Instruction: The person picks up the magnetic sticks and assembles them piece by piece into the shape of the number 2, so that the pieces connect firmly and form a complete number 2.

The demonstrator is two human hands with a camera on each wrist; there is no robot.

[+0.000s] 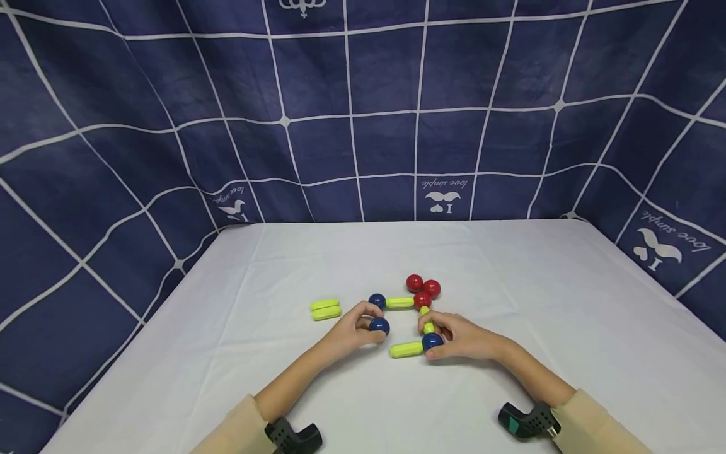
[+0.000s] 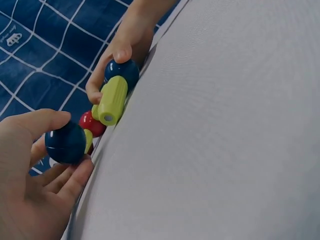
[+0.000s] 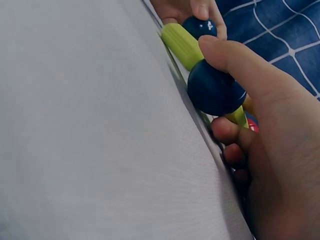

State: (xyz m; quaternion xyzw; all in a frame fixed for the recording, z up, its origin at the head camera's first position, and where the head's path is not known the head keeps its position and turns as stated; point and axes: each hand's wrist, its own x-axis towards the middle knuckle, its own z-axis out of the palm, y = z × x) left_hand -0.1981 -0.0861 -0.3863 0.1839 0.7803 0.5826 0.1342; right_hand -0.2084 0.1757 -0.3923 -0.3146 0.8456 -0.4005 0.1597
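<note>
My left hand (image 1: 358, 329) pinches a dark blue ball (image 1: 379, 325) between thumb and fingers; the left wrist view shows this blue ball (image 2: 66, 142) close up. The right hand (image 1: 466, 338) grips another blue ball (image 1: 432, 341), its thumb on one side in the right wrist view. From that ball a yellow-green rod (image 1: 406, 350) points left toward the left hand's ball, its tip apart from it. A second rod (image 1: 428, 322), partly behind the right fingers, runs up to a red ball (image 1: 422, 300). A third rod (image 1: 400, 302) links this red ball to a far blue ball (image 1: 377, 301).
Two more red balls (image 1: 414, 282) lie just behind the joined pieces. To the left, a pair of yellow-green rods (image 1: 326, 313) lies side by side. A white cloth (image 1: 272, 378) covers the table, and a navy checked curtain (image 1: 380, 145) hangs behind it.
</note>
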